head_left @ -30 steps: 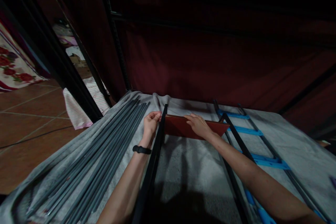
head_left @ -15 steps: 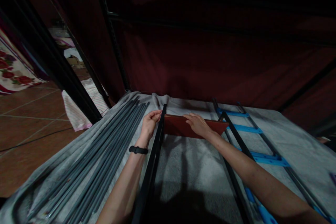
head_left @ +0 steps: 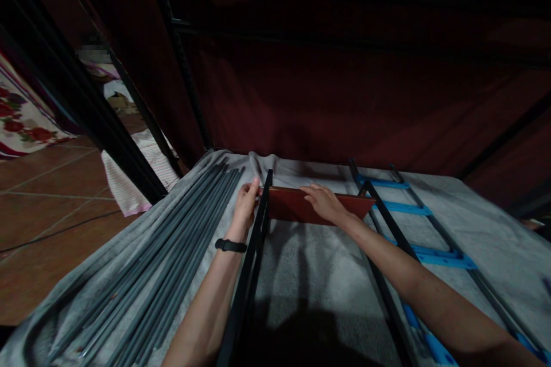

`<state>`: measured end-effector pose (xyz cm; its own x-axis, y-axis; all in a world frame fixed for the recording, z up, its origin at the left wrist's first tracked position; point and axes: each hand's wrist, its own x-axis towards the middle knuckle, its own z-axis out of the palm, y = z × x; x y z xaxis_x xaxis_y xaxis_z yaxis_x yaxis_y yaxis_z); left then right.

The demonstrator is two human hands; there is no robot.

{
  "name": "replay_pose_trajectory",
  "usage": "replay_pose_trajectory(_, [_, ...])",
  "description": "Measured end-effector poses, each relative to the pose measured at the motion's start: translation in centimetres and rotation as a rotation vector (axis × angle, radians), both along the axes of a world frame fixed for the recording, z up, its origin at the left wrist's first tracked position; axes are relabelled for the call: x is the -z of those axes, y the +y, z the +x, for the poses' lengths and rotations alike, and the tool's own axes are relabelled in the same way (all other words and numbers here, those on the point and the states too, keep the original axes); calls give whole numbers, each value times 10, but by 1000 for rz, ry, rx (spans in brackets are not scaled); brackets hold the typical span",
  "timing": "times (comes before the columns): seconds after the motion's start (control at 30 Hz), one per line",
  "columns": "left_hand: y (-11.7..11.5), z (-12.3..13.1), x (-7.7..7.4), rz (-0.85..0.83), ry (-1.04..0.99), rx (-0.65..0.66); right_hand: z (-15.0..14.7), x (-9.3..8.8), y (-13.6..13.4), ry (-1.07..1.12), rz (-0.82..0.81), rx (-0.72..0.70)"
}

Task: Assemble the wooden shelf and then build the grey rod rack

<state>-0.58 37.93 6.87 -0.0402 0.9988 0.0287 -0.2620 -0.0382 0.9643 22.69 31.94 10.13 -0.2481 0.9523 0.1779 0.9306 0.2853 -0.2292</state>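
A dark red board (head_left: 310, 206) stands on edge between two black metal rails on a grey cloth (head_left: 310, 281). My left hand (head_left: 246, 206), with a black band on the wrist, pinches the far end of the left rail (head_left: 249, 275) where it meets the board's left end. My right hand (head_left: 323, 202) lies over the board's top edge, fingers curled on it. The right black rail (head_left: 387, 229) meets the board's right end.
A bundle of several grey rods (head_left: 172, 264) lies on the cloth at the left. A black frame with blue cross pieces (head_left: 426, 255) lies at the right. Dark red fabric walls (head_left: 344, 97) on a black frame stand behind. Tiled floor (head_left: 38, 218) is at the left.
My left hand has shifted slightly on the rail's end, its fingers now more upright. The right hand and the board stay in place.
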Motion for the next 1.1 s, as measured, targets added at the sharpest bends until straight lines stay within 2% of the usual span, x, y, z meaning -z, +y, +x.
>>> replay_pose_trajectory(0.1, [1, 0, 1, 48, 97, -40, 0, 1, 1, -2, -1, -6])
replay_pose_trajectory(0.2, [2, -1, 0, 108, -3, 40, 1, 1, 1, 3, -2, -10])
replay_pose_trajectory(0.27, [2, -2, -1, 56, -78, 52, 1, 1, 1, 9, 1, -15])
replay_pose_trajectory(0.37, [1, -2, 1, -47, -42, -4, 1, 1, 1, 9, 11, -13])
replay_pose_trajectory(0.43, [2, -2, 1, -31, -4, 4, 0, 0, 0, 2, 10, -8])
replay_pose_trajectory(0.53, [1, -3, -1, 32, -65, 67, -1, -2, 0, -6, 0, 1])
replay_pose_trajectory(0.63, [1, -3, -2, -5, -91, -4, -1, -2, -1, 0, 10, 1])
replay_pose_trajectory(0.73, [2, -3, 0, -24, 25, -63, -1, -2, -1, 1, 19, -7])
replay_pose_trajectory(0.8, [3, -3, 0, 21, 56, -24, -1, -2, -1, 2, 14, -6])
replay_pose_trajectory(0.93, [2, -6, -1, 35, -85, 97, -1, -1, -1, 0, -1, 5])
replay_pose_trajectory(1.0, [1, -5, 1, -29, -107, 77, -1, -1, -1, -2, 3, 4])
replay_pose_trajectory(1.1, [1, -2, 6, -51, -10, 13, -1, -1, 0, 1, 7, -3])
